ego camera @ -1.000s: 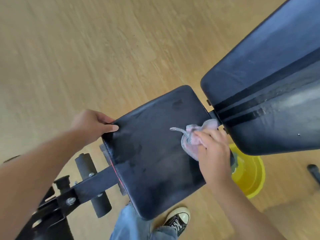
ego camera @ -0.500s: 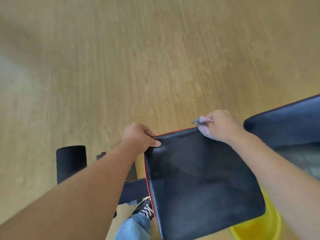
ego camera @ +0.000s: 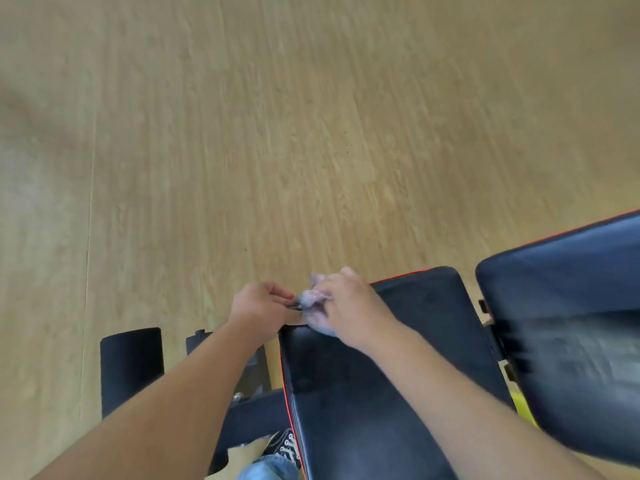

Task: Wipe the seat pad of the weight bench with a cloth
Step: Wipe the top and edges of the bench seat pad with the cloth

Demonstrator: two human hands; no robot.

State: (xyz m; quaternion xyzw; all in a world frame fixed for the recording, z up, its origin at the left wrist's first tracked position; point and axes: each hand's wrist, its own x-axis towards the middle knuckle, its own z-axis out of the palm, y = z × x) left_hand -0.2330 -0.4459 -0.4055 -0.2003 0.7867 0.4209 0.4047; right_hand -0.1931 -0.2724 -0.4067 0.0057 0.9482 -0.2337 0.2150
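Observation:
The black seat pad (ego camera: 398, 382) of the weight bench, edged in red, fills the lower middle of the head view. My right hand (ego camera: 346, 306) is at the pad's far left corner, shut on a pale pink cloth (ego camera: 313, 299) that it presses against the pad. My left hand (ego camera: 259, 306) sits just to the left of it at the same corner, fingers curled and touching the pad's edge close to the cloth. Most of the cloth is hidden under my right hand.
The black backrest pad (ego camera: 561, 327) rises at the right. A foam roller (ego camera: 131, 368) and the bench frame (ego camera: 249, 410) lie at the lower left. A yellow bucket (ego camera: 523, 407) peeks out under the pads. My sneaker (ego camera: 284, 448) stands on the wooden floor (ego camera: 277, 133).
My right hand has slid the cloth leftward along the seat pad's far edge to the corner beside my left hand. The view has shifted slightly.

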